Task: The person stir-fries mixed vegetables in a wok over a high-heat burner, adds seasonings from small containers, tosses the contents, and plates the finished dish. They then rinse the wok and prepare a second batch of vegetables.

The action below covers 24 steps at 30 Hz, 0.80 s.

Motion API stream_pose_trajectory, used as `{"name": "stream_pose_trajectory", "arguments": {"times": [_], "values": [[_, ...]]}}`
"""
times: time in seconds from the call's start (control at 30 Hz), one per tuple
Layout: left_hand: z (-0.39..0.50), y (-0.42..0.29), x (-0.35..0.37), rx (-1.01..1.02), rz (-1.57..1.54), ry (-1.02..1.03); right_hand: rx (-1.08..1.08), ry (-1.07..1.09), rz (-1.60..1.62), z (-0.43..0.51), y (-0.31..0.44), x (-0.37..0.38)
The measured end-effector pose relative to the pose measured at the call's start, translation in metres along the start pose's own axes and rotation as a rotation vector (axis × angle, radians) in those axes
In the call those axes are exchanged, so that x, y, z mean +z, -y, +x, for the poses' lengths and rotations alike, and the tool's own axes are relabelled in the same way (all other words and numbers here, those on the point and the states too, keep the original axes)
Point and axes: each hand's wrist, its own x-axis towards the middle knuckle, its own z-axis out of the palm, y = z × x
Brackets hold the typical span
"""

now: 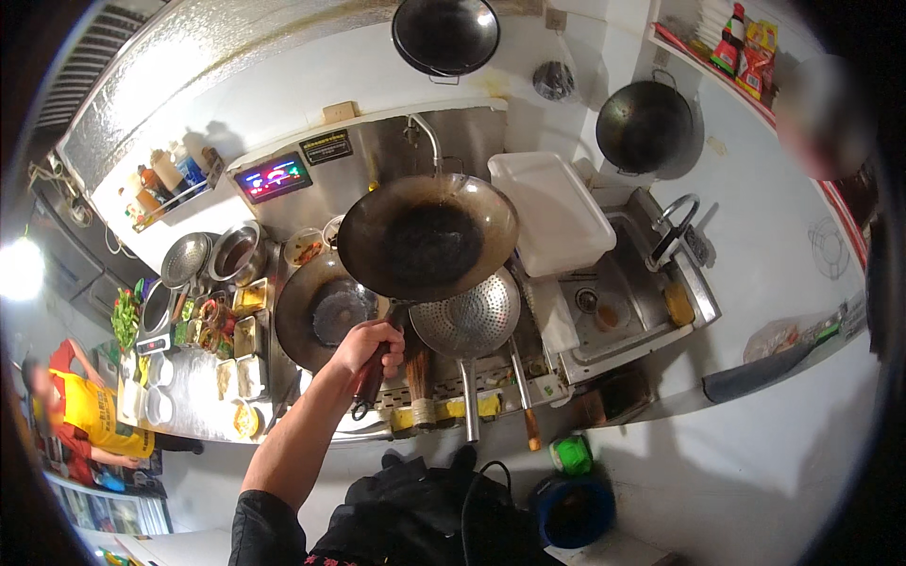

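My left hand (pixel 371 348) is closed around the dark handle of a carbon-steel wok (pixel 429 237), held raised under a curved wall faucet (pixel 429 138). Some wet shine shows inside the wok. Below and left of it, a second wok (pixel 301 315) sits on the range. Partly beneath the raised wok lies a perforated metal strainer (pixel 467 318) with its handle towards me. A bristle brush (pixel 419 385) is beside the strainer's handle, and a wooden-ended utensil (pixel 525 396) lies to its right. My right hand is out of view.
A white plastic tub (pixel 555 212) stands beside a steel sink (pixel 619 283). Containers of ingredients (pixel 248 336) and a metal pot (pixel 237 253) are at left. A blue bin (pixel 575 513) is on the floor. Another person (pixel 95 410) in a yellow apron stands far left; part of someone shows upper right.
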Motion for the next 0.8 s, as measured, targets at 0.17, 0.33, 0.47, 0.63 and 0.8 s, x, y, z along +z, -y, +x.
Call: {"name": "stream_pose_trajectory", "arguments": {"times": [0.17,0.33,0.47,0.63,0.8], "values": [[-0.003,0.003,-0.003,0.047,0.000,-0.023,0.006,-0.028,-0.017,-0.008,0.007,-0.003],[-0.006,0.000,-0.002,0.062,0.000,-0.002,-0.001,-0.005,-0.016,-0.014,0.013,-0.004],[-0.008,-0.001,0.000,0.015,-0.026,-0.022,-0.003,0.060,0.006,-0.018,0.016,-0.007],[-0.004,-0.003,0.000,0.016,0.011,-0.002,-0.016,0.215,0.059,-0.025,0.018,-0.015],[0.003,-0.006,-0.001,-0.025,0.006,0.072,-0.053,0.495,0.110,-0.019,0.015,-0.035]]}}
